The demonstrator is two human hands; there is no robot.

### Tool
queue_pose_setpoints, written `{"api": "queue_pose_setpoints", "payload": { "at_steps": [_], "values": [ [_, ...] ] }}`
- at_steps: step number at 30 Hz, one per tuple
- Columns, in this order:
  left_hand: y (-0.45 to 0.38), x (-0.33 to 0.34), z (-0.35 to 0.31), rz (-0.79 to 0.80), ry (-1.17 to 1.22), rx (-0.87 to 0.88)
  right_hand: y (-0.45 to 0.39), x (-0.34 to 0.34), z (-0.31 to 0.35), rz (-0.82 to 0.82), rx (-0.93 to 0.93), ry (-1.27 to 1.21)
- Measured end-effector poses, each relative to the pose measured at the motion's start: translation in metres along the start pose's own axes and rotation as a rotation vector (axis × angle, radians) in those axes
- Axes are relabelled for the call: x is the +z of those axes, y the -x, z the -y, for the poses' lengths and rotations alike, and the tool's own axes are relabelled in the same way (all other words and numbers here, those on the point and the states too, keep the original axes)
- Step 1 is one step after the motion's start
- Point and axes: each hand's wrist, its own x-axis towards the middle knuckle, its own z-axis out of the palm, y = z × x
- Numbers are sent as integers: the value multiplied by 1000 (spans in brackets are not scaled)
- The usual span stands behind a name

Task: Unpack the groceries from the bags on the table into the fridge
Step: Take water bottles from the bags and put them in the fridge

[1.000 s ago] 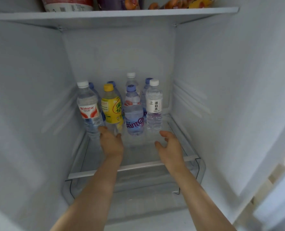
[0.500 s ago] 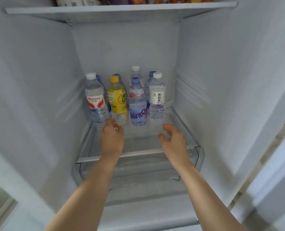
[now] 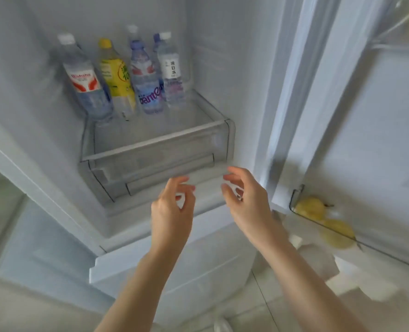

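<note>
A head-worn view looks down into an open fridge point(image 3: 222, 56). At about eleven o'clock, a cluster of plastic bottles stands upright at the back of a glass shelf point(image 3: 155, 130): a red-labelled water bottle point(image 3: 85, 79), a yellow drink bottle point(image 3: 116, 73), a purple-labelled water bottle point(image 3: 147, 80) and a white-labelled water bottle point(image 3: 172, 73), with at least two more caps showing behind them. Under the shelf sits a clear crisper drawer point(image 3: 155, 168), seemingly empty.

Near centre, both hands hover in front of the drawer, outside the shelf. The left hand point(image 3: 172, 209) has its fingers loosely curled and holds nothing; the right hand point(image 3: 246, 202), toward three o'clock of it, is likewise relaxed and empty.

At four o'clock, a door bin point(image 3: 294, 200) on the open fridge door point(image 3: 366, 140) holds yellow fruit point(image 3: 311, 208), blurred. Pale floor tiles point(image 3: 294, 295) show at five o'clock.

Judging by this, the drinks look stowed; the bags and table are out of view, so what remains cannot be told.
</note>
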Motion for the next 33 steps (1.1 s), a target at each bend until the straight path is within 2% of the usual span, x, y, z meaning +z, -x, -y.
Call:
{"api": "queue_pose_setpoints", "payload": {
  "at_steps": [9,12,15,22,28,33],
  "values": [
    [177,37,-24,368,52,5,172,-92,-43,-110,159,90],
    [229,56,-36,511,44,-3,221,-131,-64,-164,279,102],
    [275,83,-50,629,9,31,270,-179,-83,-161,408,115],
    [382,173,-120,858,-31,136,377,-323,-128,-313,631,200],
    [464,257,-188,1031,2,174,429,-429,-169,-349,732,260],
    [488,308,-227,1080,-1,176,436,-493,-192,-411,790,243]
  ]
}}
